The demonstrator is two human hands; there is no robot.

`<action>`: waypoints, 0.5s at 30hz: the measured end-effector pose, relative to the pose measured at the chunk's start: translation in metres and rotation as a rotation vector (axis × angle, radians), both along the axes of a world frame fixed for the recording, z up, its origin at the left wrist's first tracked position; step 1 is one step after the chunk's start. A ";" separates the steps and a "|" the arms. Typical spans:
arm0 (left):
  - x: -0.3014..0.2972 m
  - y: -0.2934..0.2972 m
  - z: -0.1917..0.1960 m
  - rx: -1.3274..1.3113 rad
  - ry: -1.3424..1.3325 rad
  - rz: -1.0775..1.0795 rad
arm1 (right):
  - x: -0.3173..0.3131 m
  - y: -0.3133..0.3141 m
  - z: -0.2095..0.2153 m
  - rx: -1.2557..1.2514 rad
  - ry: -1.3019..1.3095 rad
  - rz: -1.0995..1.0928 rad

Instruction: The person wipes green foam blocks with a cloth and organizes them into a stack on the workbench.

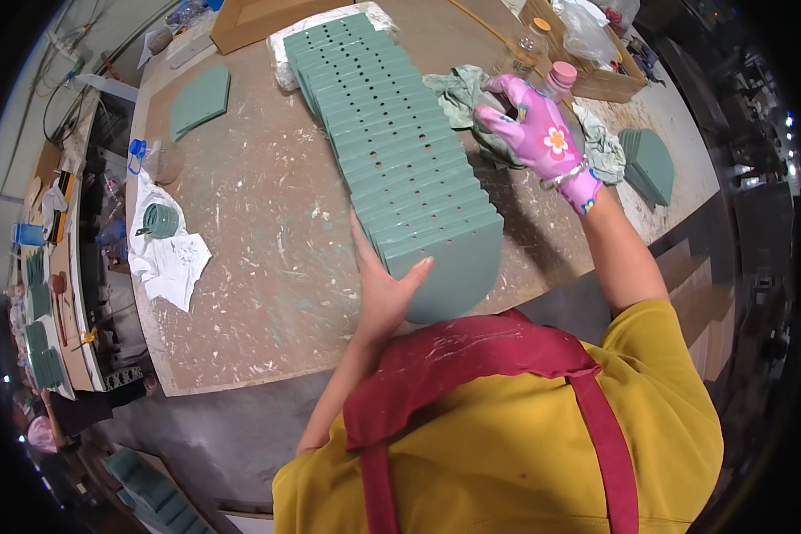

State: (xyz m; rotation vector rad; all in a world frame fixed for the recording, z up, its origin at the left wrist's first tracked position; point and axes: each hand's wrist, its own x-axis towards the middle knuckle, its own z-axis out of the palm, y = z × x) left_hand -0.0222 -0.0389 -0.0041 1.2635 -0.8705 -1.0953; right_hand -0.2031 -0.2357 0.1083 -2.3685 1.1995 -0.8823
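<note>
A long row of overlapping grey-green panels [400, 133] with rounded ends and small holes runs away from me across the worktable. My bare left hand [384, 287] grips the row's near left edge, thumb lying on the nearest panel and fingers along the side. My right hand [543, 133], in a pink flowered glove, is curled over a pale green rag [458, 89] to the right of the row. Cloth shows between and below its fingers, though the palm side is hidden. A second crumpled rag [603, 147] lies beside the glove.
The scuffed worktable [267, 222] bears loose panels [200, 100] at left and a small stack [648, 165] at right. A pink-capped bottle [559, 78] and glass jar [527, 46] stand behind the glove. A green coil [160, 220] lies on white cloth [173, 262].
</note>
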 end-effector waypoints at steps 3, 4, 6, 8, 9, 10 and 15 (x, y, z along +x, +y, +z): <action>0.001 0.001 0.005 -0.034 0.000 -0.027 | -0.009 0.024 0.001 0.107 -0.083 -0.010; 0.001 0.000 0.006 -0.053 -0.033 -0.049 | -0.014 0.029 -0.007 0.109 -0.126 -0.014; -0.001 -0.001 0.012 -0.049 -0.002 -0.058 | -0.018 0.044 -0.012 0.083 -0.157 -0.003; -0.001 0.001 0.014 -0.040 0.028 -0.054 | -0.006 0.066 0.000 0.089 -0.092 0.048; -0.001 0.001 0.012 -0.049 0.006 -0.052 | -0.003 0.072 0.000 0.056 -0.065 0.080; 0.000 0.001 0.010 -0.058 -0.016 -0.050 | -0.001 0.077 0.000 0.005 -0.028 0.109; -0.001 -0.002 0.005 -0.048 -0.130 -0.022 | 0.006 0.110 -0.006 -0.182 0.193 0.245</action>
